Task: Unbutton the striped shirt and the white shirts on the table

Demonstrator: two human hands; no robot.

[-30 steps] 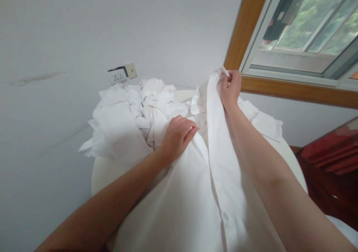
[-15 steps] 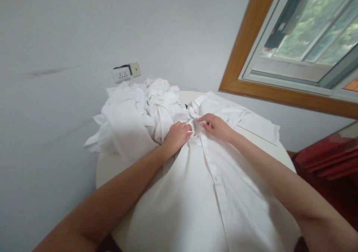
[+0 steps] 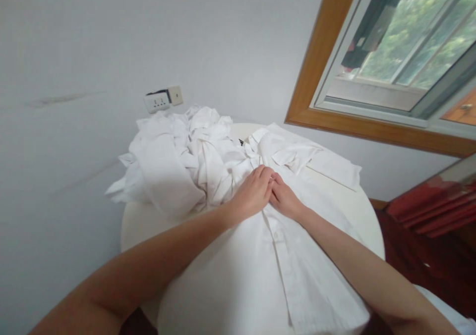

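Observation:
A white button-up shirt (image 3: 238, 270) lies spread over the round table, its button placket running down toward me and its lower end hanging over the near edge. My left hand (image 3: 255, 191) is closed on the upper part of the placket, with its fingertips curled down into the cloth. Right against it, my right hand (image 3: 285, 198) pinches the same spot, the fingertips of both hands meeting. What lies under the fingers is hidden. One white button (image 3: 275, 236) shows on the placket below my hands.
A heap of crumpled white cloth (image 3: 167, 164) fills the table's left side by the wall. More white fabric (image 3: 327, 164) lies flat at the back right. The white round table (image 3: 366, 216) stands near a wall socket (image 3: 156, 102), a wood-framed window (image 3: 301, 99) and red folded cloth (image 3: 427, 208).
My hands have come together and moved slightly down the placket toward me. The right hand has gone from loosely raised fingers to closed beside the left. The view has shifted a little.

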